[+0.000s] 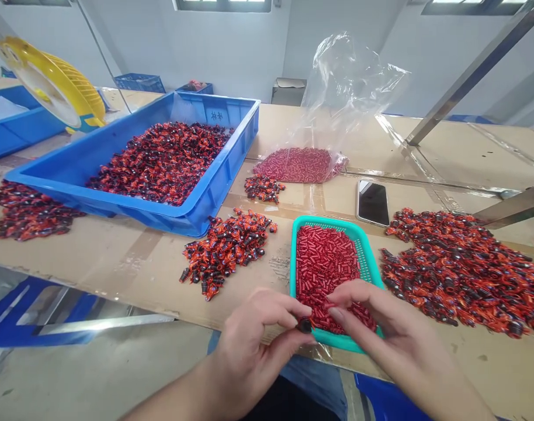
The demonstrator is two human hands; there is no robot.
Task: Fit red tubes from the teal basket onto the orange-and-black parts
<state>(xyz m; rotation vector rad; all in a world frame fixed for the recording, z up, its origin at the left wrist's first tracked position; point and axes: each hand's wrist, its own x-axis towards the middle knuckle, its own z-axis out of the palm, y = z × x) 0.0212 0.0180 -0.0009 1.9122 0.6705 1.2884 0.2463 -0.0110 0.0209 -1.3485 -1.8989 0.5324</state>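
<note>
My left hand (pixel 253 345) pinches a small black part (pixel 304 325) between thumb and fingers at the near edge of the table. My right hand (pixel 381 327) is closed in a pinch just to its right, holding a small red tube (pixel 329 304) against that black part. Both hands hover over the near end of a teal basket (pixel 363 242) filled with red tubes. A pile of black-and-orange parts (pixel 226 247) lies left of the basket, and a larger pile (pixel 460 269) lies to its right.
A big blue crate (pixel 205 199) of the same black-and-orange parts stands at the left. A clear plastic bag (pixel 337 99) with red tubes lies behind the basket, next to a dark phone (pixel 373 202). A yellow fan (pixel 52 82) and a metal frame bar (pixel 468 76) stand around.
</note>
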